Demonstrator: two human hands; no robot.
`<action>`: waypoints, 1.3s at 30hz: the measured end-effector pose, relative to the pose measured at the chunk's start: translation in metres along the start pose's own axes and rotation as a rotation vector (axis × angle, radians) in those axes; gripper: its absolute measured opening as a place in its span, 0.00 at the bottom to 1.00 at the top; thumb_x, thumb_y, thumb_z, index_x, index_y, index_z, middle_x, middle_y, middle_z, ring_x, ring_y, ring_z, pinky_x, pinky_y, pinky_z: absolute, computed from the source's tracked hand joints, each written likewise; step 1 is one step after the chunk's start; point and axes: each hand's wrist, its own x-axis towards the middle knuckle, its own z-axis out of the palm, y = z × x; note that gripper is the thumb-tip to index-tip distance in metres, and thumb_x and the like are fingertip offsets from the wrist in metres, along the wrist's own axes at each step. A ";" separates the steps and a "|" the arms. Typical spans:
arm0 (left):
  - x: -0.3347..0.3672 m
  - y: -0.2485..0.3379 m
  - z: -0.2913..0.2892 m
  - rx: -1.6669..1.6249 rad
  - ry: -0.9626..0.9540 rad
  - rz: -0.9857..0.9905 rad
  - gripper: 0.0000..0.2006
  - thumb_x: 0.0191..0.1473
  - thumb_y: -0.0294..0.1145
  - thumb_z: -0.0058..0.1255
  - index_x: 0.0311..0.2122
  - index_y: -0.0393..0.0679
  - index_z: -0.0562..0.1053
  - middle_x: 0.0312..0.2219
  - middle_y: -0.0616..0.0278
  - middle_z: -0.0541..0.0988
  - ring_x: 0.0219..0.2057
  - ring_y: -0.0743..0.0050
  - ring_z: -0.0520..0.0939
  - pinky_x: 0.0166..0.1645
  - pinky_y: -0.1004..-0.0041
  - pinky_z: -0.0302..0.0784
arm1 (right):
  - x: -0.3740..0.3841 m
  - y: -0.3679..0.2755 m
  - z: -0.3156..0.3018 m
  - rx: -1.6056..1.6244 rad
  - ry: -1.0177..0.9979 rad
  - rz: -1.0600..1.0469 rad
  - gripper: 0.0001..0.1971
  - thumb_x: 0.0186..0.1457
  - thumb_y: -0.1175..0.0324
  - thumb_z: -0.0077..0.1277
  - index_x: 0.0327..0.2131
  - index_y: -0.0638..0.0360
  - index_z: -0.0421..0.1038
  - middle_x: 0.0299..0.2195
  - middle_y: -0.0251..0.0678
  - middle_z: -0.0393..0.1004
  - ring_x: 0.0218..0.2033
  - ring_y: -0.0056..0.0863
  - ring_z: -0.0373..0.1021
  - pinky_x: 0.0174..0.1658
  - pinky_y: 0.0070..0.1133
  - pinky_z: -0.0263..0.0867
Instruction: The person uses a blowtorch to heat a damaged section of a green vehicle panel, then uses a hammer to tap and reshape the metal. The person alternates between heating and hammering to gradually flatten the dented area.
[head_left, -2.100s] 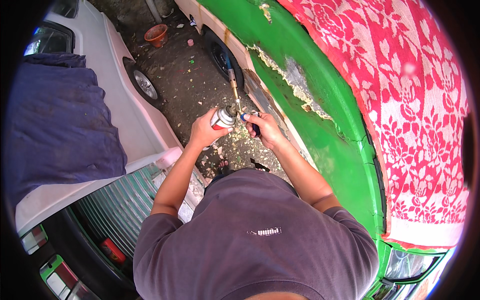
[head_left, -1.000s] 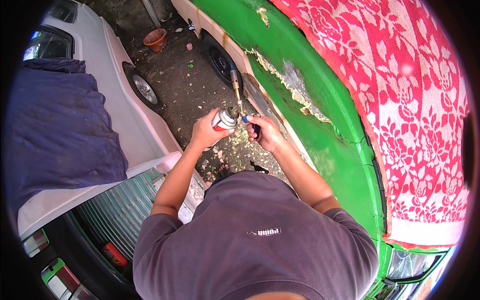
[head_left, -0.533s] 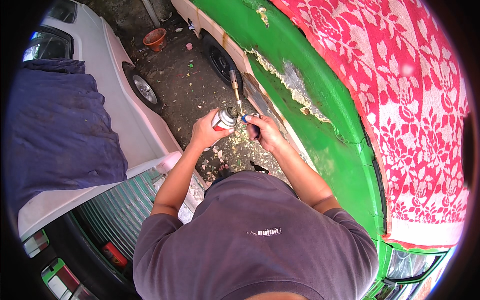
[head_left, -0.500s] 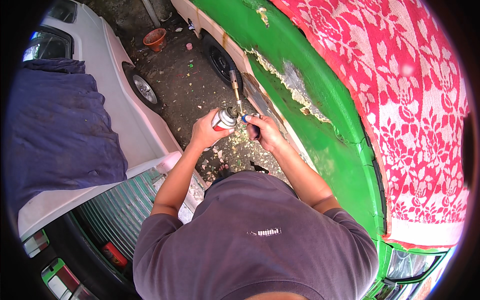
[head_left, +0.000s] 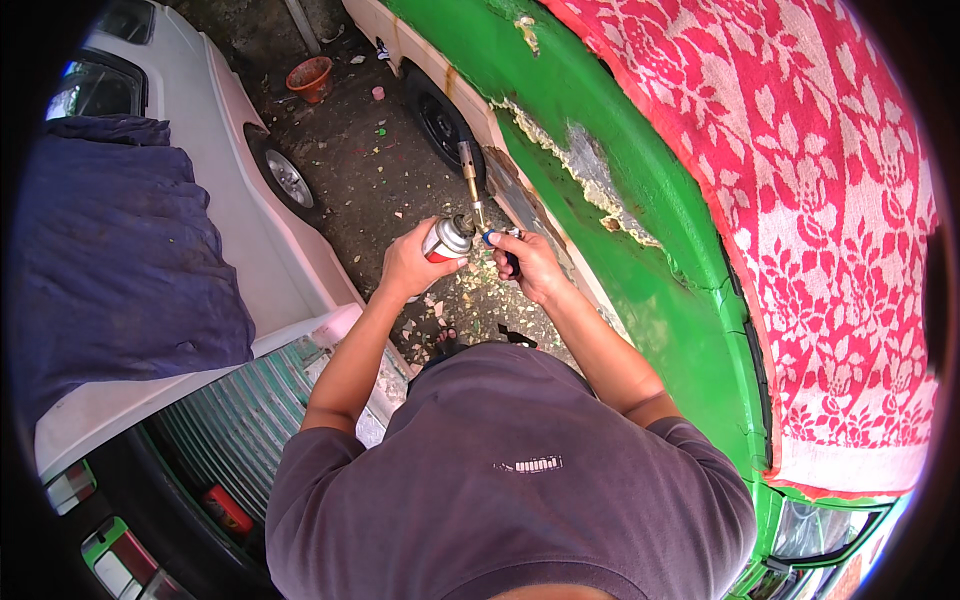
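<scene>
My left hand [head_left: 408,265] is wrapped round a metal gas canister [head_left: 446,241], which is tilted with its top toward my right. A gas torch head [head_left: 470,185] is fitted on it, its brass and steel nozzle pointing away from me. My right hand [head_left: 535,265] is closed at the torch's side, thumb and finger at a blue knob [head_left: 490,238]. A dark part shows among its curled fingers, mostly hidden. No flame can be seen at the nozzle.
To the right stands a green car body [head_left: 660,290] with a ragged, peeled patch [head_left: 585,165], under a red and white floral cloth [head_left: 800,200]. At left is a white vehicle [head_left: 225,200] draped with a dark blue cloth [head_left: 130,270]. Paint chips litter the ground near an orange pot [head_left: 310,78].
The fingers of my right hand have shifted and curled beside the torch, and the dark part shows differently between them. My left hand and the canister have barely moved.
</scene>
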 end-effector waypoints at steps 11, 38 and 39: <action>0.000 0.002 -0.001 0.010 -0.003 -0.016 0.40 0.34 0.54 0.69 0.52 0.42 0.71 0.38 0.48 0.81 0.41 0.50 0.82 0.45 0.61 0.77 | -0.002 -0.004 0.003 -0.028 0.012 0.014 0.12 0.55 0.65 0.57 0.23 0.57 0.68 0.16 0.28 0.66 0.16 0.18 0.59 0.20 0.19 0.55; -0.045 0.001 0.009 0.021 0.113 -0.163 0.38 0.34 0.49 0.70 0.52 0.42 0.71 0.40 0.50 0.81 0.43 0.53 0.82 0.48 0.63 0.76 | 0.017 0.011 -0.036 -0.001 -0.163 0.065 0.17 0.61 0.52 0.42 0.40 0.56 0.65 0.24 0.32 0.70 0.25 0.22 0.67 0.34 0.27 0.68; -0.056 0.001 0.011 0.012 0.115 -0.206 0.39 0.34 0.50 0.70 0.52 0.42 0.70 0.40 0.50 0.81 0.44 0.53 0.82 0.48 0.63 0.76 | 0.019 0.015 -0.038 0.010 -0.139 0.074 0.15 0.60 0.55 0.41 0.41 0.55 0.63 0.25 0.33 0.70 0.26 0.23 0.68 0.35 0.28 0.69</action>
